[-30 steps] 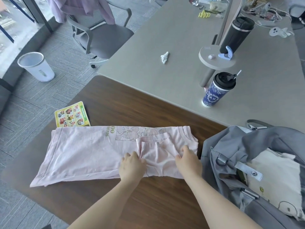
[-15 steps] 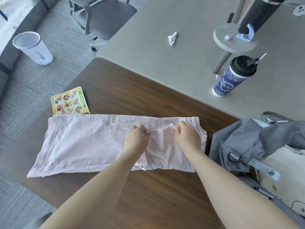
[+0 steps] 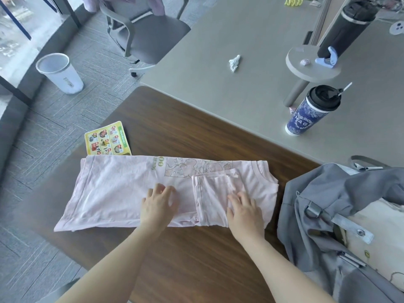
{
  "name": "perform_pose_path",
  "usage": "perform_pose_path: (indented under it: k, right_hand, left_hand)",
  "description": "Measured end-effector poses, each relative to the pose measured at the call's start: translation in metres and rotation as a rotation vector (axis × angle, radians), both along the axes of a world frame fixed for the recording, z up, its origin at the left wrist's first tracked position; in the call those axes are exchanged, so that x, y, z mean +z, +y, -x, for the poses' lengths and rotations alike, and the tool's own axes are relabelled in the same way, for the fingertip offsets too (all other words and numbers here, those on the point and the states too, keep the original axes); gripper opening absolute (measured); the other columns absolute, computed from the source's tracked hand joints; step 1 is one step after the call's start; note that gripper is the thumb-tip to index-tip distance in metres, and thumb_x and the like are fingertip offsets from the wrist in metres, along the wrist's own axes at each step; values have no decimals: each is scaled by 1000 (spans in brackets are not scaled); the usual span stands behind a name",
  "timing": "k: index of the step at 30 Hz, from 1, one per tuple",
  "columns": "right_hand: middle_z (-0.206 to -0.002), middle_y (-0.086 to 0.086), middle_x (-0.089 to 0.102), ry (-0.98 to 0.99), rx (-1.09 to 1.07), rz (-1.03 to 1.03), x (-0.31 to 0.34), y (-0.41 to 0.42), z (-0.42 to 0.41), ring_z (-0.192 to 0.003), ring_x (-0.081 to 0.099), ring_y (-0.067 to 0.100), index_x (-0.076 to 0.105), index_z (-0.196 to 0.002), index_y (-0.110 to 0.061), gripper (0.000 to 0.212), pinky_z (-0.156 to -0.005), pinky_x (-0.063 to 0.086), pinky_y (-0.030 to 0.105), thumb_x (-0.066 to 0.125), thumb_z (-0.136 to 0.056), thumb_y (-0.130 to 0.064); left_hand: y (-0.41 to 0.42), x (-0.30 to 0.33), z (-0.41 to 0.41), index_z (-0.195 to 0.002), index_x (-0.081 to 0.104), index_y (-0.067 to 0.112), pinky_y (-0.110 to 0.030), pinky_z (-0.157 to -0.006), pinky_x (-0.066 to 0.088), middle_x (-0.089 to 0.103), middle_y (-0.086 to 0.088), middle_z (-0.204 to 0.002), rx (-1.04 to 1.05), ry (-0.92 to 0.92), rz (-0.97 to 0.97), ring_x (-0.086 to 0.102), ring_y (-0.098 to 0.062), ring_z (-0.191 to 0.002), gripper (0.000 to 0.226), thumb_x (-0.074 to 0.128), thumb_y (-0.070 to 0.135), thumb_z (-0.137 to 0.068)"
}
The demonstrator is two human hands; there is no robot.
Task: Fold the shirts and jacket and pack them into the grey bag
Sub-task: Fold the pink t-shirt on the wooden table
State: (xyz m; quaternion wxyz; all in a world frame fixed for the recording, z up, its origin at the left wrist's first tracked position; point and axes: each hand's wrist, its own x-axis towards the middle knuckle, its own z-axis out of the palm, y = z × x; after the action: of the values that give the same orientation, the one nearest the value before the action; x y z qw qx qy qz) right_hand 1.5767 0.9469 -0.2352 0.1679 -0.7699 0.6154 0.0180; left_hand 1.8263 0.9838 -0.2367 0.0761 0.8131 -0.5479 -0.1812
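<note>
Shirt (image 3: 113, 191), pale pink, lies flat across the middle of the frame on the brown wooden table (image 3: 196, 265), folded into a long band with a sleeve turned in near its right end; along its far edge runs a printed cartoon panel with green letters of which only "00" and "ENDS" can be read. Grey bag (image 3: 328, 200) sits open at the lower right of the frame, just beside the shirt's right end, with cream fabric showing inside. Both hands lie palm down on the shirt with fingers spread: the left hand (image 3: 158, 205) presses the middle of the band, the right hand (image 3: 244, 212) presses the folded sleeve. A blue patterned cup (image 3: 306, 119) with a black lid stands at the right on the grey table (image 3: 229, 29); its lettering looks like "HAGE". A yellow picture card (image 3: 107, 139) peeks out above the shirt's left end, its small print too fine to read.
</note>
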Motion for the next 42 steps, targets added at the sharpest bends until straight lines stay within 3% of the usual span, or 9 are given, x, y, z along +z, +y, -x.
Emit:
perform_pose_path:
  k: [6,9,13,19,23,25,28,37,42]
  right_hand:
    - [-161,-3,20,176,59,-105,7,-14,21,-136,34,25,26,-148,-41,48,-103,38,39,35,-101,-42]
    - [-157,-3,28,220,31,-116,19,-18,24,-133,37,25,33,-145,-43,46,-102,36,40,35,-100,-40]
    - [-126,-1,57,-51,171,96,35,2,-4,-112,52,26,66,-115,-23,26,-90,47,37,47,-97,-22]
    - [-111,2,61,-301,561,-67,37,67,-94,-105,55,26,67,-111,-15,30,-88,51,39,48,-88,-14]
    - [-161,4,23,-61,612,-266,29,86,-139,-145,21,31,39,-146,-29,50,-116,21,47,45,-97,-29]
    - [-166,-2,-3,47,654,-377,26,90,-150,-152,-5,29,21,-153,-36,58,-121,3,53,41,-98,-40]
    - [-165,-9,-11,88,769,-440,23,91,-154,-151,-16,23,15,-155,-37,62,-121,-7,51,40,-98,-45]
    - [-157,-10,34,-261,449,-558,35,71,-146,-146,25,11,45,-144,-32,46,-119,19,28,45,-99,-23]
    - [-117,-4,67,-547,-9,-547,53,50,-140,-104,62,14,67,-112,-25,21,-92,48,27,53,-97,-20]
  left_hand:
    - [34,4,18,-114,59,30,-34,-85,41,49,3,-119,-67,10,-68,50,-24,-110,35,66,37,-81]
    - [46,9,24,-120,58,29,-35,-88,41,49,3,-122,-66,42,-57,49,-22,-114,36,61,39,-86]
    - [57,21,-15,-127,57,24,-39,-91,43,52,-3,-129,165,13,-40,48,-28,-115,37,56,32,-90]
    - [80,39,-110,-141,37,18,-50,-102,36,39,-11,-142,677,-8,-203,35,-35,-129,58,54,36,-88]
    - [93,31,-150,-135,37,8,-51,-100,40,43,-15,-135,852,98,-271,39,-36,-128,77,67,52,-79]
    - [99,25,-158,-121,42,7,-48,-94,44,52,-13,-120,849,118,-274,49,-36,-118,75,72,55,-73]
    - [104,17,-165,-87,54,7,-37,-77,50,62,-5,-84,813,241,-286,62,-30,-90,46,70,48,-75]
    - [113,48,-172,-63,49,13,-31,-56,32,45,-2,-59,799,579,65,42,-21,-60,18,55,29,-56]
    - [83,87,-141,-68,54,15,-30,-53,39,54,1,-58,564,431,193,52,-18,-57,11,61,23,-70]
